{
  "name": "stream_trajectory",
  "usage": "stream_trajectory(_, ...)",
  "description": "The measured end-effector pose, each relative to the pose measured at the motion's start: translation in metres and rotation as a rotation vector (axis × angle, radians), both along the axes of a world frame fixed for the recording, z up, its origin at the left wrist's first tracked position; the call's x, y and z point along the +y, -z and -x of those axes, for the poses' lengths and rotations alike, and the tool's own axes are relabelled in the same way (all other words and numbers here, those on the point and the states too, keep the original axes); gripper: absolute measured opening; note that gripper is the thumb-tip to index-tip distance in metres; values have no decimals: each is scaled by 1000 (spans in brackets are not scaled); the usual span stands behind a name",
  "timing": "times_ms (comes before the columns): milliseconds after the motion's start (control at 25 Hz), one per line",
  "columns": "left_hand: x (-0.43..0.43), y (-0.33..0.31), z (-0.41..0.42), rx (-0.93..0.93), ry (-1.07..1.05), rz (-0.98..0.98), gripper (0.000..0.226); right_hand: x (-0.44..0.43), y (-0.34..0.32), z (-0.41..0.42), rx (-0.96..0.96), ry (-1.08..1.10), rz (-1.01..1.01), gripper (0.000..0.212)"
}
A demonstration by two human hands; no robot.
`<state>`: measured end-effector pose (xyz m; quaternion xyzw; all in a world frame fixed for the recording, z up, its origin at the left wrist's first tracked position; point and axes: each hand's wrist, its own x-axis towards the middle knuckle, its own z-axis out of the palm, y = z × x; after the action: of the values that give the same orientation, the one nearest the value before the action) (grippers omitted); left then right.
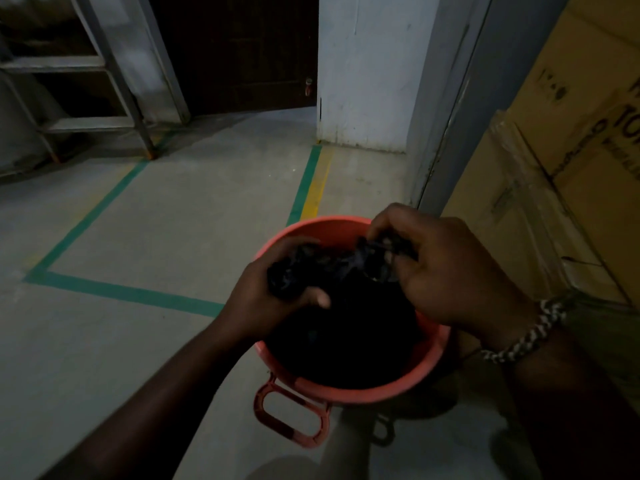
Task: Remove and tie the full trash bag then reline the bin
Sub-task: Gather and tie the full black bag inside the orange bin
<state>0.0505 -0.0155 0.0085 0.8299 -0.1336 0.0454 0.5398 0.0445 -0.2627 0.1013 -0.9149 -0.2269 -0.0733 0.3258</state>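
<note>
Trash bag [332, 268] bunched in both hands' closed grip, left [277, 299], right [446, 268]; contents lost in darkness.

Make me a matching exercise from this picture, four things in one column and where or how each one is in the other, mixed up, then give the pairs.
Things:
1. trash bag
2. bin
3. cardboard boxes
4. bracelet

States or places:
A. stacked at the right edge
B. on the right wrist
C. orange-red, standing on the floor
D. black, bunched top gripped by left hand and right hand

Pairs: 1-D, 2-C, 3-A, 4-B
</note>
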Motion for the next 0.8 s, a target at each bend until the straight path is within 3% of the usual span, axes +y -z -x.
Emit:
stream_trajectory(80, 1, 5, -2, -95, 116, -187, 63, -1, 0, -2, -101, 47, -119, 38)
stream_trajectory(160, 2, 7, -6, -216, 56, -270, 36, -6, 3, -8, -148, 201, -175, 31)
stream_trajectory(280, 2, 0, -3, -108, -116, -74, 35, -14, 1, -11, -86, 348, -57, 27)
stream_trajectory(440, -16, -8, 10, 21, -23, 69, 25, 8, 10, 2, 277, -116, 46, 60)
stream_trajectory(520, -25, -10, 16, 70, 72, 122, 35, 22, 23, 4, 121, -120, 45, 39)
stream_trajectory(560, -27, -10, 18, 107, 125, 110, 55, 27, 23, 5, 16, -68, 4, 32)
stream_trajectory(600, -30, -8, 20, 132, 178, 61, 73, 30, 22, 7, -61, -38, -47, 31)
stream_trajectory(640, -33, -7, 22, 149, 224, 15, 78, 33, 20, 9, -104, -53, -92, 33)
stream_trajectory(760, -40, -2, 23, 56, 146, 7, 37, 42, 18, 17, -83, -167, -197, 37)
stream_trajectory(800, -40, -3, 22, 17, 62, 26, 34, 41, 18, 16, -42, -165, -278, 38)
